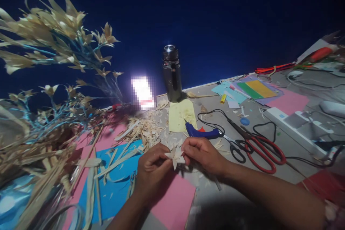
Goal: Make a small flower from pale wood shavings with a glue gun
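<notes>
Between my two hands is a small pale flower (175, 156) with pointed petals, apparently made of dried husk. My left hand (155, 167) pinches a petal on its left side. The fingers of my right hand (201, 154) are closed on the flower's right edge. Just beyond my right hand lies a blue glue gun (202, 132), its nozzle over a yellow paper sheet (178, 115). Red-handled scissors (265, 154) and smaller black-handled scissors (237, 151) rest to the right. Pink paper (175, 201) lies below my hands.
A dark thermos (172, 75) stands upright at the back. On the left are branches of husk flowers (72, 25), blue paper (115, 190) and loose husk strips (45, 183). A white power strip (296, 129), cables and coloured sheets (256, 90) occupy the right.
</notes>
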### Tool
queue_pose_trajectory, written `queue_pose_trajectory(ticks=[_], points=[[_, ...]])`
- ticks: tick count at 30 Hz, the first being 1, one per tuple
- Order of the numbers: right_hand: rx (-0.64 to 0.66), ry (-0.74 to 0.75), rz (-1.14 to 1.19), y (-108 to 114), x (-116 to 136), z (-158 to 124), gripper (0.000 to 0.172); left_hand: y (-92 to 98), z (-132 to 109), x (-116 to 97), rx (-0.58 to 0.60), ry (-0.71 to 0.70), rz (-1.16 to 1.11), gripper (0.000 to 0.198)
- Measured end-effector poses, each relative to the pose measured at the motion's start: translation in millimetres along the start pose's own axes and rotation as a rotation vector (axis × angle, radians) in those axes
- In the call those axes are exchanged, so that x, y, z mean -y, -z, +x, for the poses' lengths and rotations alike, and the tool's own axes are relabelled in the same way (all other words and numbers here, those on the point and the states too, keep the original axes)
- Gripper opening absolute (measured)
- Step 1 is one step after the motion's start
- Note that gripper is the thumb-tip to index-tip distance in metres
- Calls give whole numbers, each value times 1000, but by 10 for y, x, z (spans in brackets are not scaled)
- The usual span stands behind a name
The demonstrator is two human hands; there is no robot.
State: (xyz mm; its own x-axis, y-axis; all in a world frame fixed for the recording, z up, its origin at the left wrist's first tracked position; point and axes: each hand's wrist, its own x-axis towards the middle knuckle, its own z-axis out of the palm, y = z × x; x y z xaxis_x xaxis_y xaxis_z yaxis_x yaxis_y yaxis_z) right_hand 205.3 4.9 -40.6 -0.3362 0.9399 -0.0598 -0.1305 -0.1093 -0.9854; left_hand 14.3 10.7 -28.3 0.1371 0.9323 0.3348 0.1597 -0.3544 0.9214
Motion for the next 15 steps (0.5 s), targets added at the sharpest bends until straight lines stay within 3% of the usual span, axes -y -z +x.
queue_pose_trajectory(ticks=[7,15], points=[[-63,-48,-27,-25,30,1,29,1,-6,26,13,-32,68,15],[-120,-5,-90,-40,33,-1,23,-22,-12,1,35,52,41,6]])
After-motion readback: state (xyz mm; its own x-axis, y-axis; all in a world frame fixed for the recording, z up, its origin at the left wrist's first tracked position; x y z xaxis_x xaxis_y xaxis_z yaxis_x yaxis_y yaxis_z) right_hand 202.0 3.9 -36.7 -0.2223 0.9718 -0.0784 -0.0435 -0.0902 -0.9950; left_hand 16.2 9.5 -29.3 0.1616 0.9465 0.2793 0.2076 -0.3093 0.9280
